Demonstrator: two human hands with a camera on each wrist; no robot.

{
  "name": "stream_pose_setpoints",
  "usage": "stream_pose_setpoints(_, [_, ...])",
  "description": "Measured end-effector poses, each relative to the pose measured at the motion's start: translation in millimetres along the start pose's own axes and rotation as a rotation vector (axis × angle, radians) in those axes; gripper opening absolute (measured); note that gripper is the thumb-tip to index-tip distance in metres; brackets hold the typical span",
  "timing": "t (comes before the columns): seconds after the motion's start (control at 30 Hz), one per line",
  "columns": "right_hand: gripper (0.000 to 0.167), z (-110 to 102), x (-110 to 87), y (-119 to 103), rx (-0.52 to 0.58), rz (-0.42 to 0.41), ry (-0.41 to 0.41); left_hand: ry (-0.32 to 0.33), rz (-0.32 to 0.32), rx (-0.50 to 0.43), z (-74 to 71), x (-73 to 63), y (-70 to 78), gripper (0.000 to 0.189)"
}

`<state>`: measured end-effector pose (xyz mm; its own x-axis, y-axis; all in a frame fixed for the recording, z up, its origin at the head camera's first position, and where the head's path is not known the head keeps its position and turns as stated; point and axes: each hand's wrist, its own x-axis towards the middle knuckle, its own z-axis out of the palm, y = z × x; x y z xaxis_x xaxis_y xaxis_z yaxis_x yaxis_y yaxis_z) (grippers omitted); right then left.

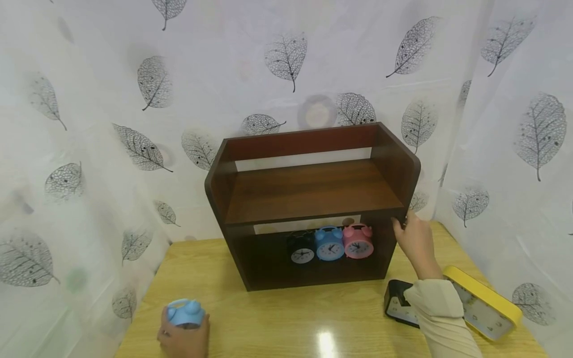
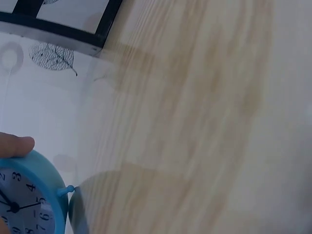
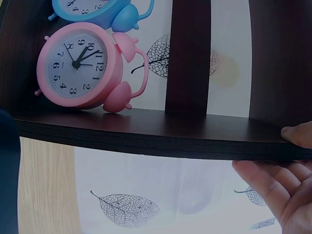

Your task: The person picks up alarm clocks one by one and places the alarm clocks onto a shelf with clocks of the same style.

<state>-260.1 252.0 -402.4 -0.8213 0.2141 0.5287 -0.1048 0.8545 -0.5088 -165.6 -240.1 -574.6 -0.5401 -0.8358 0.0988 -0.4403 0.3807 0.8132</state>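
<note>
At the table's front left, my left hand (image 1: pixel 187 342) holds a light blue twin-bell alarm clock (image 1: pixel 187 313). In the left wrist view, a finger (image 2: pixel 15 145) lies on the rim of that clock, whose white dial is partly cut off. My right hand (image 1: pixel 416 242) grips the right side panel of a dark brown two-tier shelf (image 1: pixel 313 186), thumb on the inner face and fingers on the outer side. On the lower tier stand a black alarm clock (image 1: pixel 301 248), a blue alarm clock (image 1: pixel 330 244) and a pink alarm clock (image 1: pixel 357 242), side by side toward the right.
A black clock (image 1: pixel 398 302) sits on the wooden table (image 1: pixel 277 318) at the right, partly behind my right sleeve (image 1: pixel 440 308). Beside it leans a yellow rectangular clock (image 1: pixel 488 308). A leaf-patterned curtain (image 1: pixel 233 64) surrounds the table at the back and sides.
</note>
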Motion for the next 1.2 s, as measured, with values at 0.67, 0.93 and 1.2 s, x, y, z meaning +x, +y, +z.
stream_pose_setpoints(0.67, [0.024, -1.8, -0.9, -3.4, -0.002, 0.008, -0.012, -0.041, 0.093, -0.024, 22.1, -15.5, 16.4, 0.111])
stream_pose_setpoints(0.93, [0.022, 0.3, -1.7, -1.8, -0.004, -0.013, 0.000, -0.014, 0.176, -0.033, 26.2, -27.6, 22.7, 0.114])
stream_pose_setpoints(1.2, [0.022, 1.2, -1.4, -1.7, -0.005, -0.022, 0.018, -0.044, 0.216, -0.021, 22.5, -31.7, 23.2, 0.119])
